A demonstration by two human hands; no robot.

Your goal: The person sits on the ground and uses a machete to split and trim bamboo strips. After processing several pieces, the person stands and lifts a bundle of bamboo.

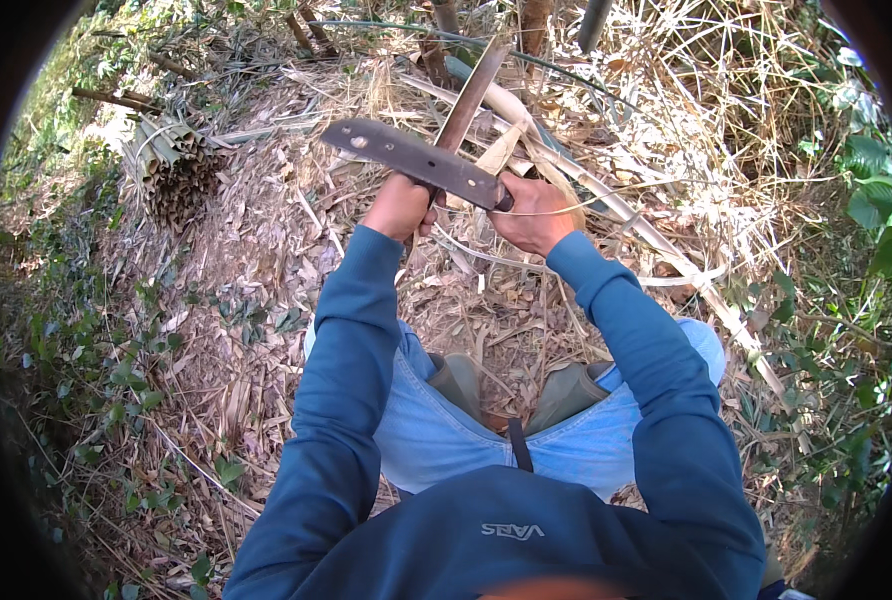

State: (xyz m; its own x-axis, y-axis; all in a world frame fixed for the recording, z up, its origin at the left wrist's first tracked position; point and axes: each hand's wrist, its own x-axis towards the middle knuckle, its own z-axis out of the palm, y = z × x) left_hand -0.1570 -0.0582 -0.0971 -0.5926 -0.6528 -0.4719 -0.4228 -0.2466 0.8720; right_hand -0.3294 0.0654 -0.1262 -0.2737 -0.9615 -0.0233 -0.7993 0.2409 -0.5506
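Note:
My right hand [538,213] is closed around the handle of a machete [411,158]. Its broad, dark blade has small holes and points to the left, passing just above my left hand. My left hand [402,207] grips the lower end of a brown split bamboo strip [471,98], which slants up and away to the right. The blade lies across this strip close to my left fingers. Some of those fingers are hidden behind the blade. Pale, thin peeled strips curl around and below my right hand.
A tied bundle of cut bamboo pieces [174,170] sits at the far left. From the far middle, a long bamboo pole [656,240] runs down to the right. Upright stems [533,28] stand ahead. Dry leaves litter the ground, with green plants [871,190] at both sides.

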